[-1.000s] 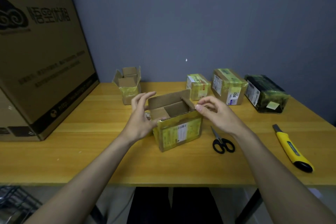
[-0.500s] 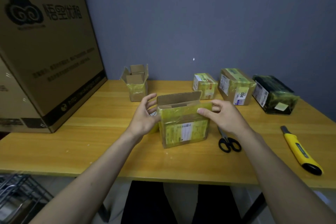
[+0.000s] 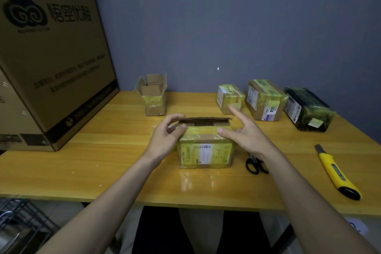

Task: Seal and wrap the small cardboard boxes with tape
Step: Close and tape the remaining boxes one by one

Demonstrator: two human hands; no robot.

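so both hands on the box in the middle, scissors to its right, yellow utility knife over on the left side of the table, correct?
Not quite: the yellow utility knife lies on the right side of the table, beyond the scissors, as the head view shows. Both the left hand and right hand are on the box in the middle.

both hands (image 3: 165,137) (image 3: 245,134) rest on the part-closed box (image 3: 206,151) on the table (image 3: 103,161), scissors (image 3: 254,164) beside it.
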